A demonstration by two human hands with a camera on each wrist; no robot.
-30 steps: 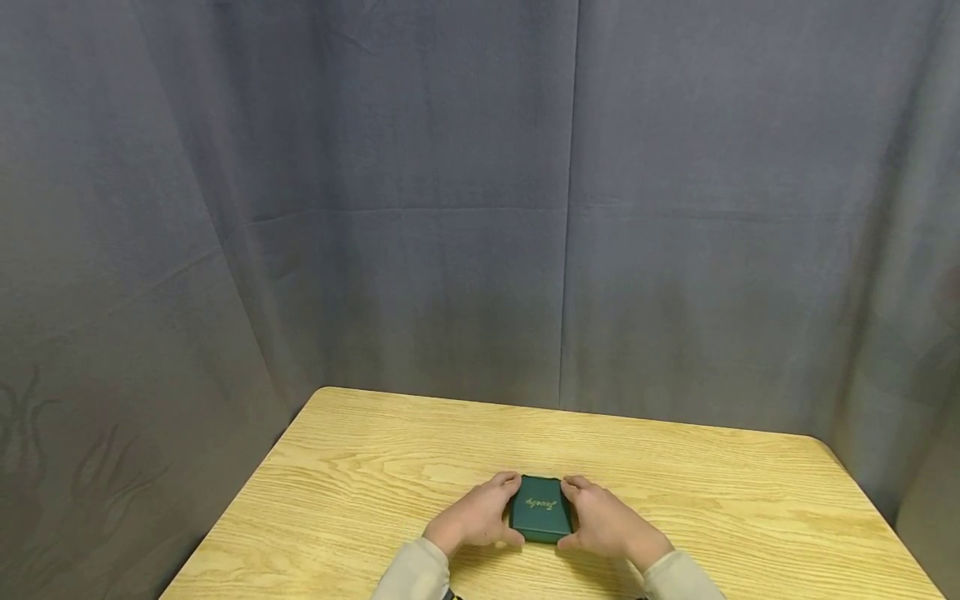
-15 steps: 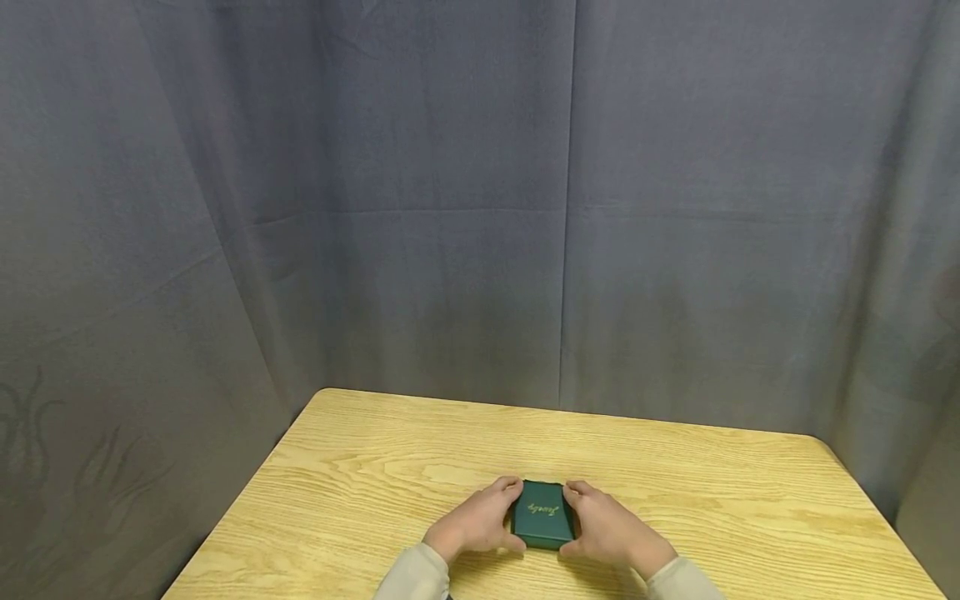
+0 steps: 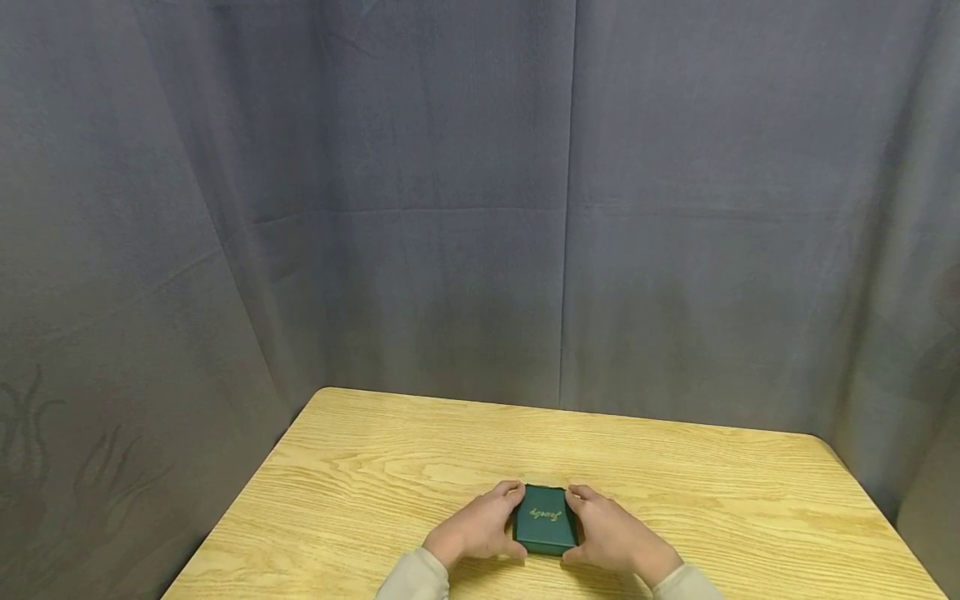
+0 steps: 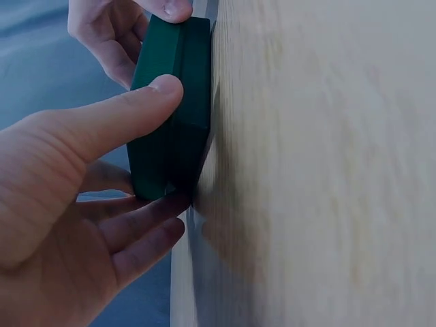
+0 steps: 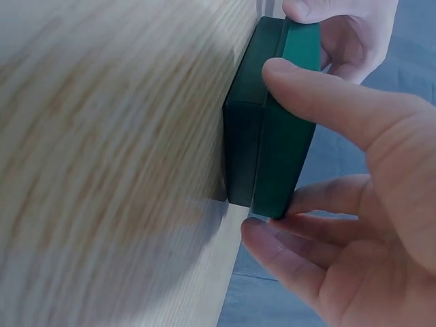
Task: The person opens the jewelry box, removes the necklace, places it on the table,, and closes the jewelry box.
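A dark green jewelry box (image 3: 545, 525) with gold lettering on its closed lid lies flat at the near middle of the table. My left hand (image 3: 483, 527) holds its left side, thumb at the near edge and fingers toward the far corner. On the opposite side my right hand (image 3: 611, 531) grips it the same way. In the left wrist view the left thumb presses the front of the box (image 4: 194, 75) near the lid seam, fingers behind. The right wrist view has the right thumb across the seam of the box (image 5: 245, 150). What is inside is hidden.
The light wood-grain table (image 3: 375, 450) has rounded far corners. Grey curtains (image 3: 450, 250) hang behind it and along both sides. Beige sleeves (image 3: 416, 575) cover the forearms.
The box has slid slightly toward the near edge and a little to the right, both hands moving along with it. The lid stays closed throughout.
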